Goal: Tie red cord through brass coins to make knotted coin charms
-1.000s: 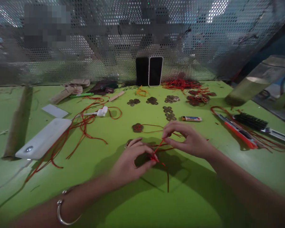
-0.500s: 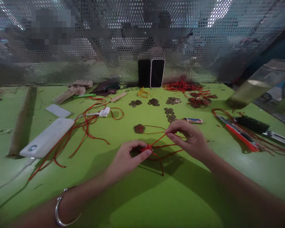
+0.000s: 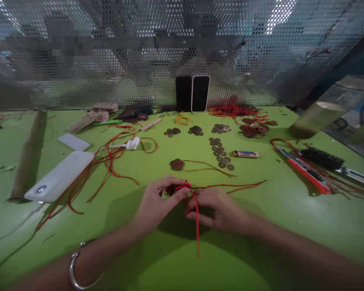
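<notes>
My left hand [image 3: 162, 199] pinches a knotted bundle of red cord [image 3: 182, 186] with dark coins partly hidden under the fingers. Beside it on the right, my right hand [image 3: 214, 208] has its fingers closed around a short stretch of red cord below the knot. One loose cord end [image 3: 197, 230] hangs over toward the front, and other ends [image 3: 242, 186] trail to the right. Just behind the hands lies a ring of coins [image 3: 177, 164] tied with thin red cord. Farther back right, loose coins [image 3: 219, 151] form a column.
A glue tube [image 3: 245, 154], red cutter [image 3: 309, 174] and black brush [image 3: 321, 157] lie right. A white power bank [image 3: 60, 176] and tangled red cords [image 3: 111, 155] lie left. A phone [image 3: 200, 93] leans against the perforated metal screen [image 3: 133, 52] behind.
My right hand has moved down and left, close beside my left hand. The cord it had pulled up to the right now hangs forward, and the coin column is uncovered.
</notes>
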